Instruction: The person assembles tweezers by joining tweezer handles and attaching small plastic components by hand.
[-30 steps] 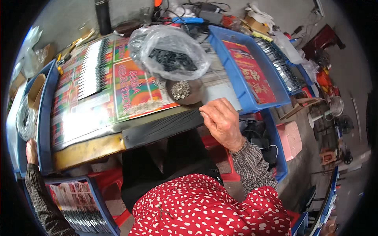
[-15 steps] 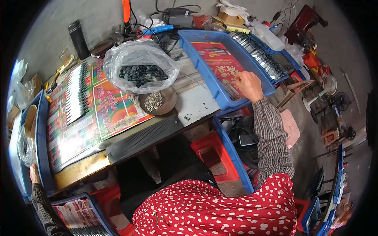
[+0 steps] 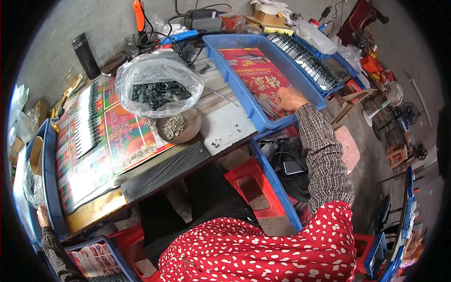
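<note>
My right hand [image 3: 290,99] is inside the near right part of a long blue plastic tray [image 3: 233,89], its fingers curled down. Thin silvery strips [image 3: 268,106] lie just left of the fingers, on a red printed sheet [image 3: 248,71] lining the tray. What the fingertips hold, if anything, is hidden. At the far left, my left hand [image 3: 43,216] is closed on the edge of another blue tray [image 3: 52,176]; its fingers are partly out of sight. On the table, a clear plastic bag [image 3: 126,89] holds dark green small parts [image 3: 159,95]. Beside it, a round dish [image 3: 191,127] holds small metal pieces [image 3: 174,126].
A row of white blades with dark green ends [image 3: 89,120] lies on printed cardboard [image 3: 123,136]. Similar pieces fill another tray [image 3: 305,58] at the back right. A black flask [image 3: 85,56] and tangled cables stand behind. Under the table are a red stool [image 3: 256,185] and a blue crate [image 3: 272,176].
The whole view has shifted slightly. My right hand stays over the strips with its fingers turned a little; my left hand remains at the left tray's edge.
</note>
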The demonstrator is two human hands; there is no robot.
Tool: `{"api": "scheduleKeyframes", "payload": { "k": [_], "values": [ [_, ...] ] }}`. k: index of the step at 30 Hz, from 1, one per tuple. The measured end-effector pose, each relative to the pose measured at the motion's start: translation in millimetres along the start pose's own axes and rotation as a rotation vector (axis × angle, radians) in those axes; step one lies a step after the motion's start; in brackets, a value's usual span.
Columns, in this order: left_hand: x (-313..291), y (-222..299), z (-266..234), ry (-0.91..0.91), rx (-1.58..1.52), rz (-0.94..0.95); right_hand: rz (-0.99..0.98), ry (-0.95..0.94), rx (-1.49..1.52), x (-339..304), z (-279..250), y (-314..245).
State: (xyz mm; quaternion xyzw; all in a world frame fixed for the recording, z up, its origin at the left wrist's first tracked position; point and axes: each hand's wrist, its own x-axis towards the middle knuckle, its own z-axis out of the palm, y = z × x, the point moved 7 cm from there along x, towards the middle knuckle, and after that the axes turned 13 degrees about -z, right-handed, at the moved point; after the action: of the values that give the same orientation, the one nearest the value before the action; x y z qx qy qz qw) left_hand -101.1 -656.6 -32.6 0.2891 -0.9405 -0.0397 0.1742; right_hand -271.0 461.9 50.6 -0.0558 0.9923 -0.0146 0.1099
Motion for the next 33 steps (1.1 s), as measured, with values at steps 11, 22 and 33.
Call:
{"api": "scheduleKeyframes", "payload": {
  "k": [11, 22, 33],
  "values": [
    [-65, 120, -74, 0.194, -0.116, -0.046, 0.02, -0.029, 0.292, -6, 4, 1],
    [-193, 291, -120, 0.159, -0.706, 0.053, -0.2, 0.267, 0.051, 9, 1, 15],
    [-302, 449, -127, -0.282, -0.951, 0.154, -0.3, 0.587, 0.725, -77, -50, -118]
  ]
}}
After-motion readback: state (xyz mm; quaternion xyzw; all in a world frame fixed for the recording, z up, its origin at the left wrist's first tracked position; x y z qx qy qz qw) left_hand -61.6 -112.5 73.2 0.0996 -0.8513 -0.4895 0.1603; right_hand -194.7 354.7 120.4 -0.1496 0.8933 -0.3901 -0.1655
